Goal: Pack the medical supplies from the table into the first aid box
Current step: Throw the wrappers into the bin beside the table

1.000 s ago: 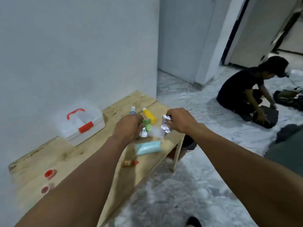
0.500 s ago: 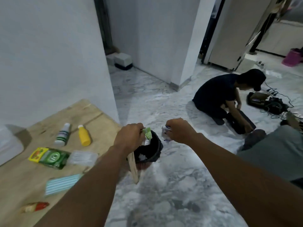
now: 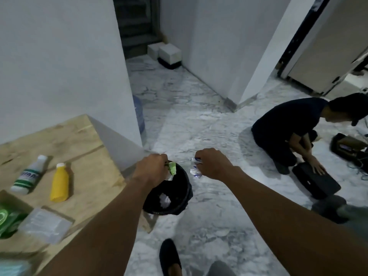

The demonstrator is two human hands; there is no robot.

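My left hand (image 3: 152, 169) pinches a green-and-silver wrapper (image 3: 171, 172) right above a black bin (image 3: 180, 192) on the floor. My right hand (image 3: 212, 163) grips a silver-and-blue wrapper (image 3: 194, 170) just right of the bin's rim. On the wooden table (image 3: 79, 140) at the left lie a white bottle with green stripes (image 3: 27, 175), a yellow bottle (image 3: 59, 183), a clear packet (image 3: 44, 225), a green pack (image 3: 7, 219) and a blurred pale blue mask (image 3: 12, 267). The first aid box is out of view.
White paper lies inside the bin. A person in black (image 3: 288, 132) crouches on the marble floor at the right over a black case (image 3: 314, 183). A blue water jug (image 3: 139, 114) stands behind the wall corner. My shoe (image 3: 169, 255) is below.
The view has swung right, away from the table and the first aid box. Both hands, still holding the wrappers, now hang over the bin beside the table's end.
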